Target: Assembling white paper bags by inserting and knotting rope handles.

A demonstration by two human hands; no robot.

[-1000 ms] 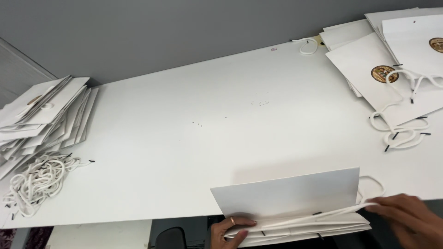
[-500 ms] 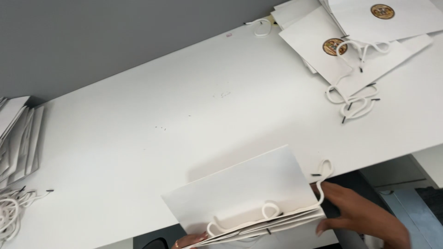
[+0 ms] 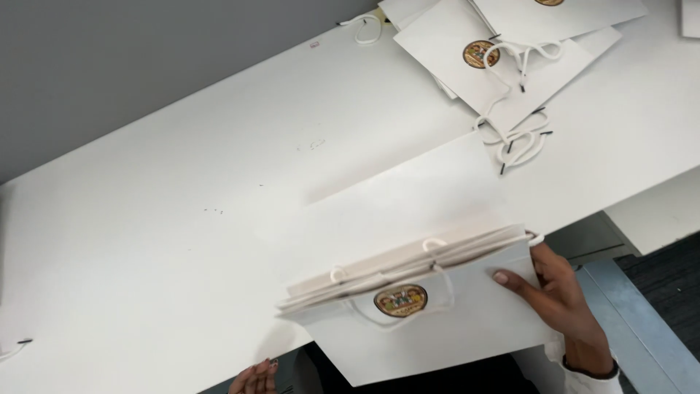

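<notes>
Seen from the head camera, a white paper bag [image 3: 437, 328] with a round gold-and-brown emblem [image 3: 400, 300] on its front is held over the near edge of the white table [image 3: 182, 241]. The bag is folded flat and tilted, its top edge rising toward the right, and a thin white cord handle [image 3: 408, 310] is looped around the emblem. Behind its top edge, further white panels and cord loops of the same bundle [image 3: 394, 263] are seen, fanned slightly and resting on the table edge.

The right hand [image 3: 561, 299] is clamped on the right side of the bag, the thumb pressed flat against the front panel to the right of the emblem and the fingers wrapped behind the edge. A white cuff [image 3: 583, 368] is visible at the wrist.

Only the fingertips of the left hand [image 3: 255, 376] are caught at the bottom of the frame, below and left of the bag; whether anything is gripped by it cannot be told.

Well apart from the held bag, at the table's far right corner, a pile of flat white bags [image 3: 510, 44] with the same kind of emblem is spread, with loose white cords [image 3: 514, 138] lying just in front of it and one more cord loop [image 3: 364, 25] at the far edge.
</notes>
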